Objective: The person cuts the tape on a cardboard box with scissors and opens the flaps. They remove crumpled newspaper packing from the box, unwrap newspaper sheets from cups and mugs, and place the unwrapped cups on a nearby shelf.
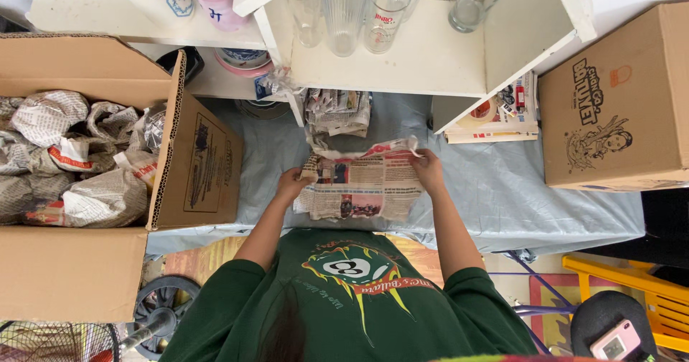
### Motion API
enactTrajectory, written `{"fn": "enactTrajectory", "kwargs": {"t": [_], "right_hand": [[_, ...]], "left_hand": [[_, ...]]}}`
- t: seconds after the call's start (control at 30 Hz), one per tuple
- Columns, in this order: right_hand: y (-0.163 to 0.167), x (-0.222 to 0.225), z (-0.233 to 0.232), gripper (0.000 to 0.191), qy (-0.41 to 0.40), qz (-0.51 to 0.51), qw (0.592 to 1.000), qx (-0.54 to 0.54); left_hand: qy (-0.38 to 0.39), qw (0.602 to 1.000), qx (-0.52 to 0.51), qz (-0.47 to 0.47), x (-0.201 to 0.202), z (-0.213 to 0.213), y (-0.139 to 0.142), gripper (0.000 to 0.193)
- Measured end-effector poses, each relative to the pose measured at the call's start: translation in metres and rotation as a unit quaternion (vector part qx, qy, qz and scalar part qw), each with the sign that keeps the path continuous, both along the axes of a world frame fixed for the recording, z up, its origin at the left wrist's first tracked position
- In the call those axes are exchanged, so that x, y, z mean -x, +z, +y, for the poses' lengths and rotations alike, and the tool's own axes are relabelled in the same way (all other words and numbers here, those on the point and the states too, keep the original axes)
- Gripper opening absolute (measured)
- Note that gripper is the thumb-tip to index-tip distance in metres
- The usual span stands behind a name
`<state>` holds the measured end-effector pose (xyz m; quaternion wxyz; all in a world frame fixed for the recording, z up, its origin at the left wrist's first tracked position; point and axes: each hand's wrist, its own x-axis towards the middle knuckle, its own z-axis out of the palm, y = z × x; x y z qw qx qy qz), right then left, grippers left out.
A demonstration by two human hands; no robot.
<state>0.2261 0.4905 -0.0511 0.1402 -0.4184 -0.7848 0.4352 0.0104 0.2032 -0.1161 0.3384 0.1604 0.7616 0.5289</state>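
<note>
My left hand point(291, 186) and right hand point(429, 170) pinch a newspaper point(359, 184) over the blue cloth point(495, 190), near glasses point(344, 10).

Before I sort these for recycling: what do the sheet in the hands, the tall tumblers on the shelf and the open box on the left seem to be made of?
Sheet: newsprint, thin matte paper, creased, printed with text columns and photos.
Tall tumblers: clear glass by the look, ribbed and glossy; clear plastic can't be ruled out.
Open box: brown corrugated cardboard, matte; fluting shows along the flap's cut edge.
</note>
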Motion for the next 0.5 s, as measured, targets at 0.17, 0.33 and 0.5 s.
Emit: {"fn": "enactTrajectory", "kwargs": {"t": [0.17, 0.33, 0.5], "right_hand": [[-0.005, -0.012, -0.024, 0.076, -0.128, 0.041, 0.928, -0.347], [-0.019, -0.003, -0.111, 0.084, 0.231, 0.131, 0.95, -0.164], [-0.056, 0.001, -0.151, 0.097, 0.375, -0.048, 0.917, -0.128]], "left_hand": [[0.073, 0.995, 0.06, -0.016, -0.02, -0.012, -0.015, 0.047], [0.127, 0.959, -0.025, -0.252, -0.046, -0.009, -0.037, 0.047], [0.104, 0.946, 0.068, -0.299, -0.053, 0.001, -0.036, 0.057]]}}
